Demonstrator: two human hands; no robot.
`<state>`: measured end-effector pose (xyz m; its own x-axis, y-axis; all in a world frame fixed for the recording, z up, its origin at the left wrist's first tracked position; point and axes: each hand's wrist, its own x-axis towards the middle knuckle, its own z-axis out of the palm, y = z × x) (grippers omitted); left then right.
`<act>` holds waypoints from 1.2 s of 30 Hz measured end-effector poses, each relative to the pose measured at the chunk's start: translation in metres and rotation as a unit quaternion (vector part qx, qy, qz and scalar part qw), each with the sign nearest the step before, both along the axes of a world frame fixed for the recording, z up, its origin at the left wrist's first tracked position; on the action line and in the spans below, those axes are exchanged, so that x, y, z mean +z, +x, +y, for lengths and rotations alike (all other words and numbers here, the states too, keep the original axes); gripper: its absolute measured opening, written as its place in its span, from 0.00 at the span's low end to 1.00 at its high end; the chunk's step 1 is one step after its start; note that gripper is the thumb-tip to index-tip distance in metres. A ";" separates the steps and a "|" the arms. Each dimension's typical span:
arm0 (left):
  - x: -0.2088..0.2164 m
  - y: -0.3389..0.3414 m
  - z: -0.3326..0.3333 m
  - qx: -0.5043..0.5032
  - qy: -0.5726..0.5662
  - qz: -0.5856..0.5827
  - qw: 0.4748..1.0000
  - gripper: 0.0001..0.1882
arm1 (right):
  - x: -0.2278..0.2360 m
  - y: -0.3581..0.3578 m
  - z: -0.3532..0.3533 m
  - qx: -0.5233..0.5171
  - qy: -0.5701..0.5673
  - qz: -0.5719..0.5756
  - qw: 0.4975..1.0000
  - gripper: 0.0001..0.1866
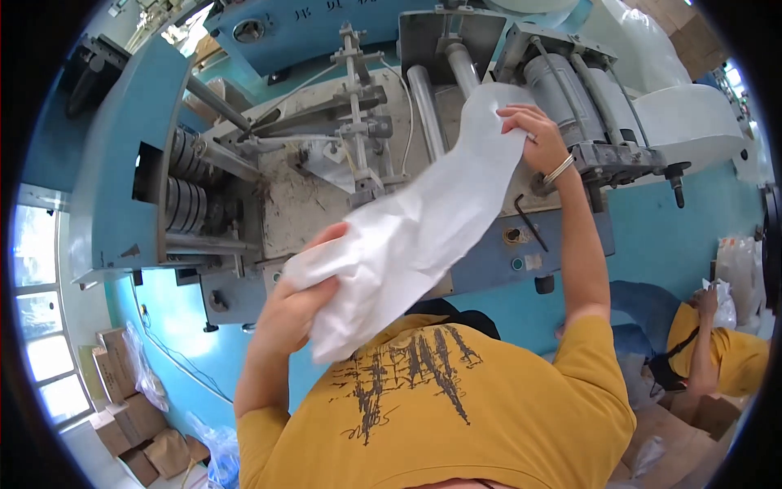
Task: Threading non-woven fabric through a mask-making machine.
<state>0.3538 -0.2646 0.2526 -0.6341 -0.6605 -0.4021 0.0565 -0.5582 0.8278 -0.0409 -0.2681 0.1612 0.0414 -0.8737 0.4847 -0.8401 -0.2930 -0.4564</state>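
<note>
A long white sheet (423,212), thin and creased, stretches slantwise across my front. Paper or film, I cannot tell which. At its lower left end, my left hand (297,306) grips the crumpled part, thumb on top. My right hand (533,134) has its fingers curled over the sheet's right edge near the upper end. Behind that end stand two metal rollers (425,106), and the sheet covers part of them. A black L-shaped hex key (531,222) lies below my right hand on the machine's front ledge.
Blue machine housing (122,179) with dark rollers rises at the left. A printing-type roller unit (570,94) and a large white roll (684,122) are at the right. Cardboard boxes (134,420) stand at lower left. Another person (709,350) in yellow sits at the right.
</note>
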 end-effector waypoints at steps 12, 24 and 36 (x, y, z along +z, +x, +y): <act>-0.201 -0.063 0.023 -0.057 0.250 -0.078 0.963 0.19 | 0.001 0.004 -0.014 0.062 0.035 0.100 0.992 0.11; -0.199 -0.114 0.011 0.003 0.267 -0.137 0.954 0.12 | -0.002 0.018 -0.018 0.065 0.040 0.155 0.985 0.11; -0.182 -0.126 -0.008 0.062 -0.236 -0.212 0.946 0.14 | -0.009 0.013 -0.012 0.043 0.012 0.167 0.985 0.11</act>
<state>0.2283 -0.2721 0.0706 -0.3888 -0.8883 -0.2445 -0.2956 -0.1311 0.9463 -0.0279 -0.2805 0.1519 0.2703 -0.8709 0.4104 -0.9169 -0.3629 -0.1662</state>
